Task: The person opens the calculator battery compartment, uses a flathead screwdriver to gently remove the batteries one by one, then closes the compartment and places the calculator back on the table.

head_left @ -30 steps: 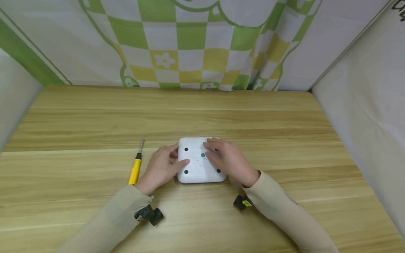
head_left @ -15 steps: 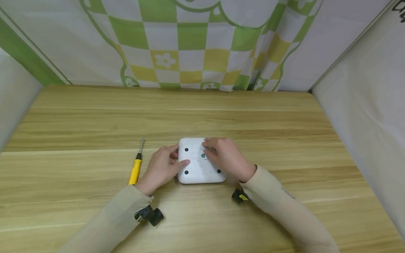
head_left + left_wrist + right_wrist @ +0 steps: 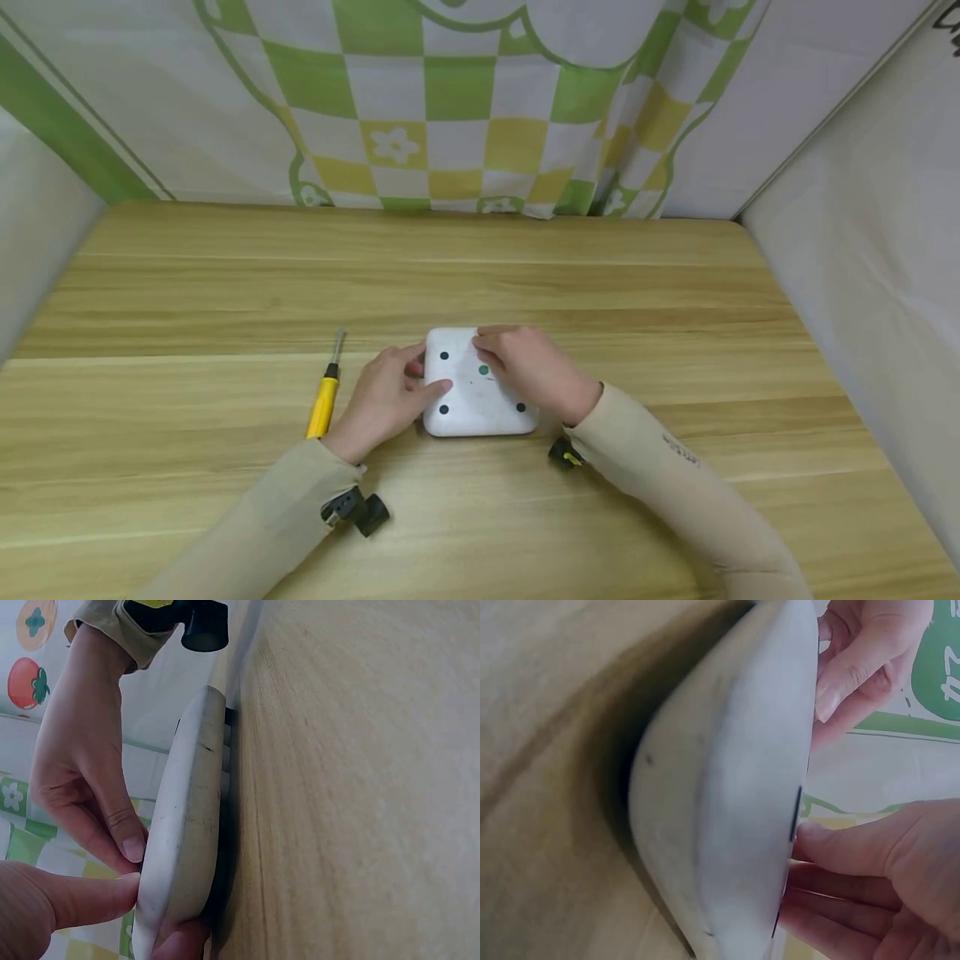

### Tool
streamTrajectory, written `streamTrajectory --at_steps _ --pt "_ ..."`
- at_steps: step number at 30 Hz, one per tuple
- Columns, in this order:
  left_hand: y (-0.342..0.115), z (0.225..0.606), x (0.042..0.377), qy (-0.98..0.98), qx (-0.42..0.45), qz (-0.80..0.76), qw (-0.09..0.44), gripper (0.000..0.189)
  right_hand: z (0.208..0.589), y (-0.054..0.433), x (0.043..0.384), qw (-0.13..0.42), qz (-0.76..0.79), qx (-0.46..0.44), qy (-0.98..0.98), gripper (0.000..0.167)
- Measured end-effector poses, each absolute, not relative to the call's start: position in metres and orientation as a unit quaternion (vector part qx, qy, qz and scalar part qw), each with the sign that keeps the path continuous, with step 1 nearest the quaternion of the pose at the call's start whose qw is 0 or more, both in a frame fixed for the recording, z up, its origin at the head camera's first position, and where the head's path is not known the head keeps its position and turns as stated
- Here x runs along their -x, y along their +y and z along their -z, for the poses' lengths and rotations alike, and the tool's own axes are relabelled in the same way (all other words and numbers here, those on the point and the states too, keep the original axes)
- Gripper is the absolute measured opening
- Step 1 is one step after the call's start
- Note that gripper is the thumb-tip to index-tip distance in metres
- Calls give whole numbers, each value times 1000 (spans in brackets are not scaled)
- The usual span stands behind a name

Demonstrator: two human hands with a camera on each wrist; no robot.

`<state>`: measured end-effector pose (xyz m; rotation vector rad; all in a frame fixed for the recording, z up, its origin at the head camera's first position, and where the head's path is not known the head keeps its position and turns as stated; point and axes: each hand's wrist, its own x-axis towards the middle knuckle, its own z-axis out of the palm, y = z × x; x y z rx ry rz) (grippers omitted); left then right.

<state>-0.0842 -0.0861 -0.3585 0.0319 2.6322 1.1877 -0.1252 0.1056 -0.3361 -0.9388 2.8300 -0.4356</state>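
Observation:
A white rounded-square device (image 3: 477,417) lies with black round feet and a green dot facing up. My left hand (image 3: 386,400) grips its left edge, thumb on top and fingers around the side. My right hand (image 3: 536,367) lies over the upper right part, thumb and fingertips touching the top face near the green dot and hiding one foot. In the right wrist view, the right thumb (image 3: 844,844) rests beside a dark foot, with the bent fingers (image 3: 840,904) just below it. From the left wrist, small raised parts show under the device (image 3: 184,810), against the table side.
A yellow-handled screwdriver (image 3: 324,400) lies left of the left hand, shaft pointing away. The wooden table (image 3: 480,267) ends at a green, white and yellow checked curtain (image 3: 457,92). White cloth walls flank both sides.
My right hand's fingers have bent more and drawn closer to the thumb, its wrist shifting slightly left and away from me. My left hand keeps its grip; the screwdriver stays put.

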Motion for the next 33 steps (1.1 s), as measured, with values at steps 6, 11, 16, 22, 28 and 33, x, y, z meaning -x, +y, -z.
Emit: streamTrajectory --at_steps 6,11,16,22,28,33 --pt "-86 359 84 903 -13 -410 126 66 335 104 128 77 132 314 937 27" --pt "-87 359 84 904 -17 -409 124 65 333 103 131 81 94 336 934 25" --pt "-87 359 84 904 -17 -409 123 65 330 100 135 83 50 362 927 20" --pt "-86 358 85 904 -17 -408 123 65 326 99 135 76 -19 399 914 16" --pt "-86 358 85 906 -23 -405 120 65 327 100 132 46 -84 445 891 18" --pt "-86 358 85 906 -23 -404 123 65 333 103 131 17 -107 461 881 19"
